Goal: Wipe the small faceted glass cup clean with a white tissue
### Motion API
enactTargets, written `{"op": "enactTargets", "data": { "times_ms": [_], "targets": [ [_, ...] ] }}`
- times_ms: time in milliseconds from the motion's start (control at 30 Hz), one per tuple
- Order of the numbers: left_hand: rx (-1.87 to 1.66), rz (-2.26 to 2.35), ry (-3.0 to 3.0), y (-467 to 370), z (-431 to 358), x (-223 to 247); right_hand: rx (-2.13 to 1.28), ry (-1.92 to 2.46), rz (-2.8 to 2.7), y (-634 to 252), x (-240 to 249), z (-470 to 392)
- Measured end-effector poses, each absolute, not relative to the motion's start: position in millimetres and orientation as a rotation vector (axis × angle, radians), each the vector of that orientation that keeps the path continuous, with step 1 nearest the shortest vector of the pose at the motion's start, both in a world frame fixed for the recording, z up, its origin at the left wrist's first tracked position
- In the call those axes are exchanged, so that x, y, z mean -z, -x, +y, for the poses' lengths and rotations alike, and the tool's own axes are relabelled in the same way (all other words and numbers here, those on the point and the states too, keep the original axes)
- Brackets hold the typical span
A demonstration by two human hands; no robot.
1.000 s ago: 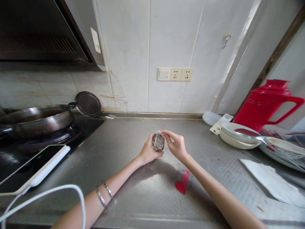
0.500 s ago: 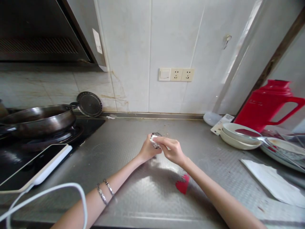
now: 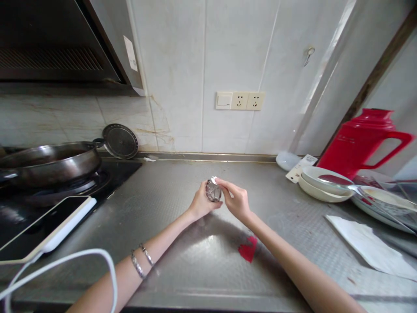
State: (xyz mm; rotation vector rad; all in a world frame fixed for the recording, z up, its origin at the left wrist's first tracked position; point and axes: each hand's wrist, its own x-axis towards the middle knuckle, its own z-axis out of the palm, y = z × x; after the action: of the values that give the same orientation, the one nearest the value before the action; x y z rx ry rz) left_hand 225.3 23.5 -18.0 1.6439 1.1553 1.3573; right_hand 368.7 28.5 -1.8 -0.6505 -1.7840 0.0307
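Observation:
My left hand (image 3: 199, 204) is wrapped round a small clear patterned glass (image 3: 213, 192), held above the metal counter (image 3: 169, 191) with its round end towards me. In my right hand (image 3: 238, 201) a small white wad that looks like tissue (image 3: 214, 180) is pinched between thumb and fingers. This wad touches or nearly touches the top edge of the glass. A red jagged-edged scrap (image 3: 248, 249) lies on the counter below my right wrist.
On the left are a hob with a steel pan (image 3: 55, 161), a phone (image 3: 45, 226) and its white cable (image 3: 81, 252). To the right stand stacked bowls (image 3: 321, 191), a red flask (image 3: 358, 143) and a folded white paper (image 3: 368, 243). Sockets (image 3: 240, 101) are on the wall.
My right hand has shifted the white wad from across the front of the glass to its upper rim. More of the glass's round end shows now. The view has shifted slightly.

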Motion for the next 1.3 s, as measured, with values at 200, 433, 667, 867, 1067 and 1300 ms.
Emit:
{"op": "enactTargets", "data": {
  "times_ms": [200, 433, 667, 867, 1067, 1300],
  "targets": [
    [-1.254, 1.054, -1.436, -227.8, 19.6, 7.3, 0.188, 0.415, -1.923, -370.8, -1.5, 23.6],
    [-1.19, 0.981, -1.312, -227.4, 16.5, -2.6, 0.1, 0.439, -1.905, -370.7, -12.6, 16.4],
    [-1.176, 0.969, -1.2, -231.4, 8.3, -5.8, -0.049, 0.665, -1.733, -368.5, -5.2, 25.0],
    [-1.102, 0.912, -1.239, -224.4, 14.1, -6.1, 0.022, 0.467, -1.865, -366.6, -1.2, 19.2],
    [-1.197, 1.105, -1.354, -221.2, 23.2, 3.0, -0.135, 0.707, -1.671, -363.8, -9.8, 13.0],
    [-1.259, 1.468, -1.661, -223.2, 23.3, 10.2, -0.017, 0.709, -1.739, -370.0, -4.1, 28.5]
  ]
}}
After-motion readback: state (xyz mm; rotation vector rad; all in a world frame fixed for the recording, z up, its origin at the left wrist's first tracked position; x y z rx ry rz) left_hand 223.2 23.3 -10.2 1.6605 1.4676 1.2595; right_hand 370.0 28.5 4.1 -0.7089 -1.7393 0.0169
